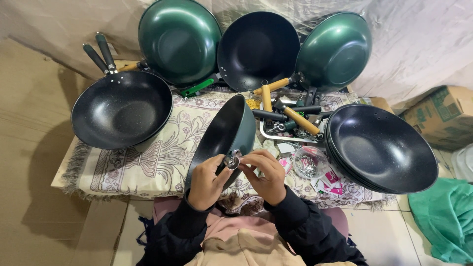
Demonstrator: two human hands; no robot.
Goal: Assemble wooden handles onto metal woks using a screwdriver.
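Nearest the camera, both hands meet at the rim of a wok (224,135) that stands on edge, tilted, its dark inside facing left and its green outside facing right. The left hand (207,183) grips the lower rim of the wok, thumb up beside a small shiny metal fitting (232,159). The right hand (266,175) pinches that fitting from the other side, fingertips curled in on it, so the two hands sit close together, almost touching, both closed on wok and fitting. The wok's lower edge rests at the near side of a patterned cloth (148,157) that covers the tabletop (60,175). Just right of the hands lies a clear bag of small metal parts (308,164), with pink and white slips of paper (331,181) beside it. Further right, a stack of dark woks (382,148) lies open side up, well apart from the hands. To the left, a single dark wok (122,109) with two black handles lies flat on the cloth. Behind the held wok, a metal tray (288,129) holds loose handles, some wood-coloured and some black. At the back, three woks lean against a plastic-covered wall: a green one (180,39) on the left, a dark one (258,49) in the middle, and another green one (335,51) on the right. A cardboard box (443,116) sits at far right, with teal fabric (443,221) below it.
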